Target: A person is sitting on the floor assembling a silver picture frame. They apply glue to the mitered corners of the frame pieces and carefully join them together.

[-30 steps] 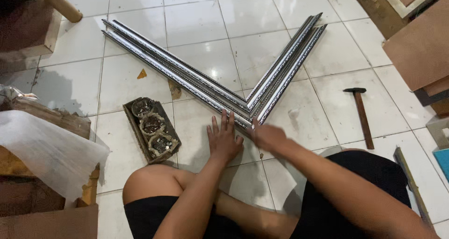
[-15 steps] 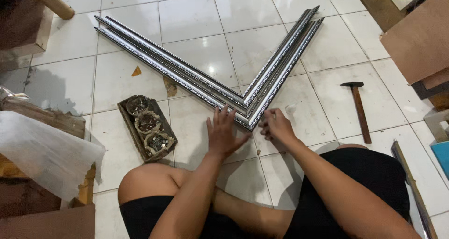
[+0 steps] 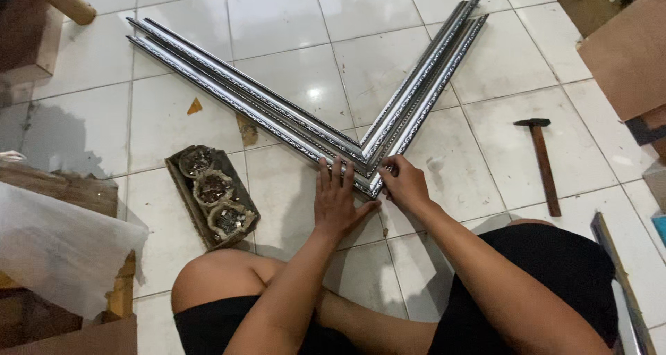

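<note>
Nearest the camera, the person sits on the white tiled floor (image 3: 298,56) in black shorts, knees apart, both arms reaching forward. The left hand (image 3: 338,202) lies flat and open, fingers spread, palm on the tile with its fingertips against the corner of the silver frame mouldings (image 3: 361,150). The right hand (image 3: 404,185) rests just beside it with fingers curled at that corner's tip; whether it pinches the moulding or only presses on it is hard to tell.

The mouldings form a V, several ornate silver lengths laid side by side, meeting at the hands and spreading away to the upper left and upper right.

Left of the hands sits a small wooden tray (image 3: 211,195) with three round cups of what may be small fasteners. A hammer (image 3: 541,162) lies well apart to the right. Two wood chips (image 3: 246,129) rest near the left mouldings.
</note>
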